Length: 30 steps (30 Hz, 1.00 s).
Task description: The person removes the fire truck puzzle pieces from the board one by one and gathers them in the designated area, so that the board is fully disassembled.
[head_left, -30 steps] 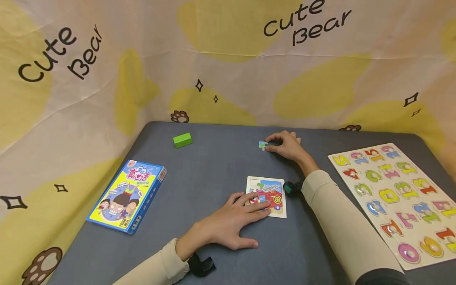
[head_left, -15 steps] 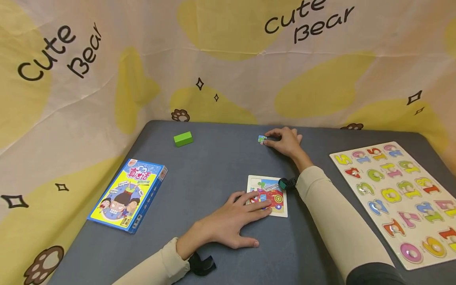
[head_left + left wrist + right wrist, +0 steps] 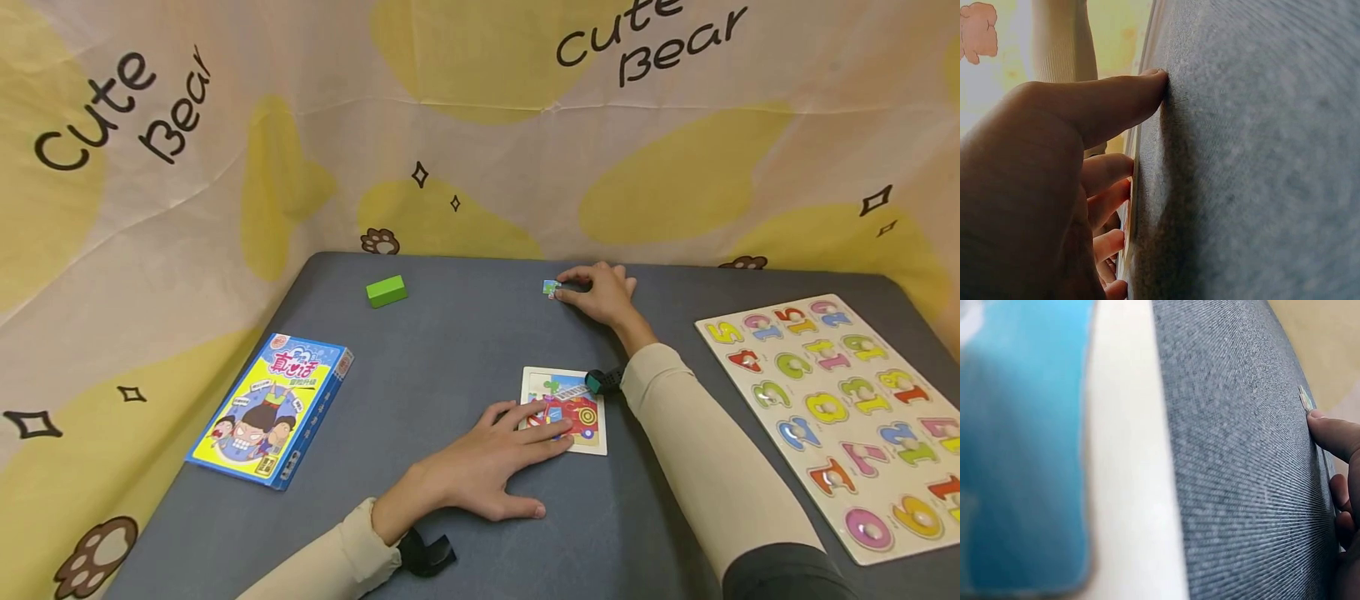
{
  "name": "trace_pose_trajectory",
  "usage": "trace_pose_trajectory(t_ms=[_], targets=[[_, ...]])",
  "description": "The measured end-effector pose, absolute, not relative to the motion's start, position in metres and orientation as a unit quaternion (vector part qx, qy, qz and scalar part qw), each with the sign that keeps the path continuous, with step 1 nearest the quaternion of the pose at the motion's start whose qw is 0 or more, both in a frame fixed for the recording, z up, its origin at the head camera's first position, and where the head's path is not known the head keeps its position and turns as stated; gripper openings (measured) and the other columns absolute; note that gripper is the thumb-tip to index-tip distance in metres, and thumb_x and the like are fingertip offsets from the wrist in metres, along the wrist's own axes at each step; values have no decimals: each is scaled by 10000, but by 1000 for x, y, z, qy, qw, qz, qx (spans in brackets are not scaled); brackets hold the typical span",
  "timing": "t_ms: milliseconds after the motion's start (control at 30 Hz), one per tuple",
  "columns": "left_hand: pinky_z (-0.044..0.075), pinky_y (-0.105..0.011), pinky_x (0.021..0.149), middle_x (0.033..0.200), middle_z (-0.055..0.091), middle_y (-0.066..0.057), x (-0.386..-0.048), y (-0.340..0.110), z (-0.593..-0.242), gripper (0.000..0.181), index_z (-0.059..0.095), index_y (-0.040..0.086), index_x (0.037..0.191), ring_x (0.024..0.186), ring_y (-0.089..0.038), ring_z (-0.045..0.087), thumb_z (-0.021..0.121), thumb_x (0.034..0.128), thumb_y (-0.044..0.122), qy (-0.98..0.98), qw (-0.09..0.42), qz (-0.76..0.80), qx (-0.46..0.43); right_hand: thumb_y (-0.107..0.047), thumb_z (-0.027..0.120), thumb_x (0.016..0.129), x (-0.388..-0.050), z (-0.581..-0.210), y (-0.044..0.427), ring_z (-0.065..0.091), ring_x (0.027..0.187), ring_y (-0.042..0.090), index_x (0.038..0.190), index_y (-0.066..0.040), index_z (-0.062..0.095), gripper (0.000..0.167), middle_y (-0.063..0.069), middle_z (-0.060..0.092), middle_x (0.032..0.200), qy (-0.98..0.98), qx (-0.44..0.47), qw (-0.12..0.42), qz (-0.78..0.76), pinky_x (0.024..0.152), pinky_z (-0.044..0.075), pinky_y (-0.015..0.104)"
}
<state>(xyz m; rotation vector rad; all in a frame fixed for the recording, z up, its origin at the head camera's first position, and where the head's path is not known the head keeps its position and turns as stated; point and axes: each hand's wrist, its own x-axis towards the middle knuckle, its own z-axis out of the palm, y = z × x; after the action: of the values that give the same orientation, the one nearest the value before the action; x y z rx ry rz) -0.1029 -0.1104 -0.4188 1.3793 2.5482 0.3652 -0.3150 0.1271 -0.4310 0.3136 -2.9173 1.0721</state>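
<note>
In the head view, my left hand [image 3: 491, 467] lies with spread fingers on a small framed jigsaw puzzle [image 3: 587, 432] picturing a red fire truck with a ladder. Its fingertips touch the puzzle, and the thumb [image 3: 1122, 103] reaches down to the table in the left wrist view. Toward the table's back edge, my right hand [image 3: 606, 296] pinches a small blue-and-green puzzle piece [image 3: 550, 287] between thumb and fingers. The right wrist view catches that piece edge-on at the thumb [image 3: 1335, 434]; whether it is a single piece I cannot tell. The left fingers hide part of the truck picture.
A wooden number board [image 3: 832, 425] with knobbed pieces lies at the right. At the left is a blue-and-yellow card box [image 3: 266, 408]. A green block [image 3: 386, 292] sits near the back of the grey table [image 3: 450, 358]. A printed curtain [image 3: 480, 142] stands behind.
My right hand has shifted slightly toward the back of the table with the puzzle piece. The left hand stays in place on the puzzle.
</note>
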Motion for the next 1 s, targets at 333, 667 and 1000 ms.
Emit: trace_pose_trajectory(t_ms=[333,667,1000], targets=[[215,-575,1209,1694,240,123,-101,-109,-418,816,322,272,1607,1580,-228,184,658,924,566,866,110,130,470,-342,739,937,-308,-433,137,392,1131,348,1277,-168,715,383,151,633,1259,-913,119,14,390,957,159,546],[198,-560,1219,1690,249,128,-102,-111,-418,819,319,267,1608,1581,-216,182,656,925,568,870,110,126,465,-195,698,972,-279,-425,154,444,1392,373,1267,-67,699,322,178,607,1394,-871,197,-30,449,1194,253,592],[204,-568,1211,1695,232,129,-103,-110,-417,823,314,263,1610,1579,-216,178,657,925,563,867,121,132,465,-145,736,927,-223,-418,158,444,1337,357,1147,-175,767,224,141,610,1411,-852,320,-99,402,1100,312,626]])
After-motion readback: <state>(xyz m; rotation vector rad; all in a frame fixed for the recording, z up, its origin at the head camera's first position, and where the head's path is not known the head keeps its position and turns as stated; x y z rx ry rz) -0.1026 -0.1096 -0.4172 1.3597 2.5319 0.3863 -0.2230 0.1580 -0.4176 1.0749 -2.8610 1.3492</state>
